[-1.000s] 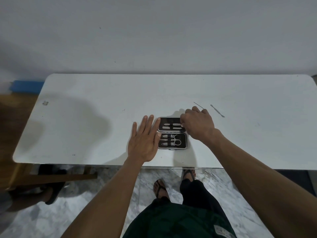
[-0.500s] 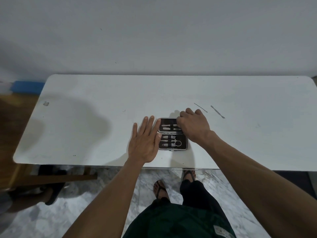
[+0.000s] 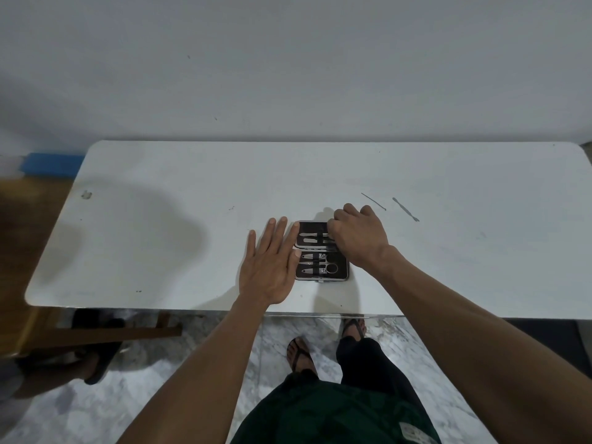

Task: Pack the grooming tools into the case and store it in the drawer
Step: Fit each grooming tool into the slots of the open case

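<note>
A small black grooming case (image 3: 339, 274) lies open and flat on the white table (image 3: 160, 238), near its front edge. Clippers and other metal tools sit under elastic straps in both halves. My left hand (image 3: 272, 264) rests flat on the table with fingers spread, its fingertips touching the case's left side. My right hand (image 3: 355, 238) is curled over the far half of the case, fingertips pressing a thin metal tool (image 3: 330, 242) into the straps there. Two thin metal tools lie loose to the right: a fine pick (image 3: 373, 201) and a flat pusher (image 3: 405, 209).
The wall runs right behind the table. A wooden chair (image 3: 105, 331) and another person's sandalled foot (image 3: 93, 366) are at the lower left, a blue object (image 3: 48, 165) on the floor at the far left. My own feet stand on marble floor under the table's front edge.
My right hand has shifted left and slightly toward me over the far half of the case. The left hand and the two loose tools have stayed put.
</note>
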